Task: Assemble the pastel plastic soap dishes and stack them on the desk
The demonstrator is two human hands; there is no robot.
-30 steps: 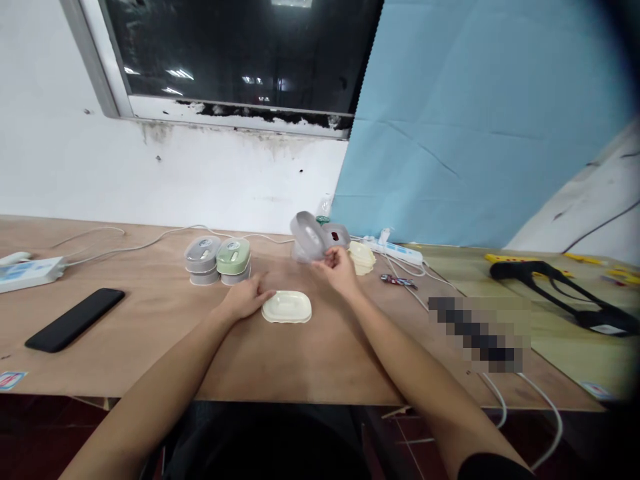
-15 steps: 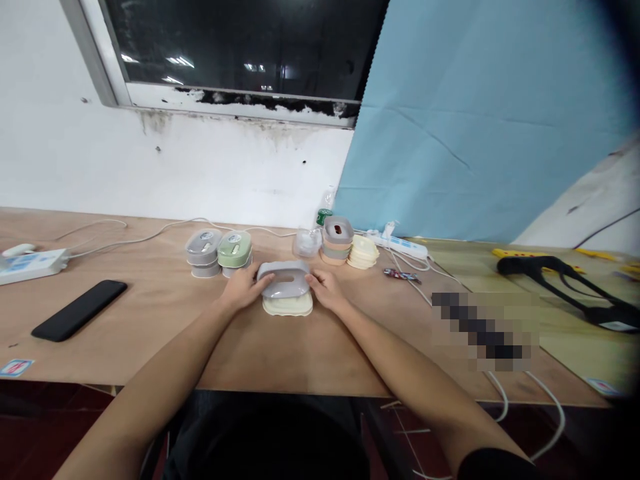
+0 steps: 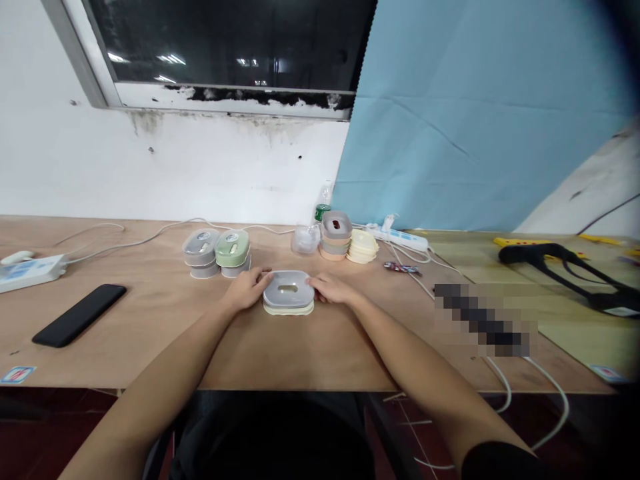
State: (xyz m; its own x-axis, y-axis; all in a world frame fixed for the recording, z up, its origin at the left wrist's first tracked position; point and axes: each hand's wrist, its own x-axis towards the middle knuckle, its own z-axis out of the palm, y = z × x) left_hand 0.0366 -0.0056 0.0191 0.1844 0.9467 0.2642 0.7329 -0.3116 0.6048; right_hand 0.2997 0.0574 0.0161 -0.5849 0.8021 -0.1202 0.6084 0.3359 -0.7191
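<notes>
A rounded grey plastic lid (image 3: 289, 299) with an oblong slot in its middle sits on a cream piece with a wavy edge (image 3: 289, 311), right in front of me. My left hand (image 3: 247, 288) grips the lid's left end, thumb on its rim. At the opposite end, my right hand (image 3: 331, 288) holds it with the thumb on the rim and fingers curled at the side. Beyond my left hand stand a grey box (image 3: 201, 248) and a green box (image 3: 233, 249), each atop another grey piece.
Behind are a clear plastic piece (image 3: 306, 240), a stack of coloured lids (image 3: 337, 227) and a cream stack (image 3: 362, 248). A black phone (image 3: 80, 316) lies left. Power strips (image 3: 31, 272) with white cables run along the table, and a black strap (image 3: 555, 267) lies right.
Both hands have lowered the grey lid from a tilted position onto the cream piece, and it now lies nearly flat. The camera view has shifted slightly.
</notes>
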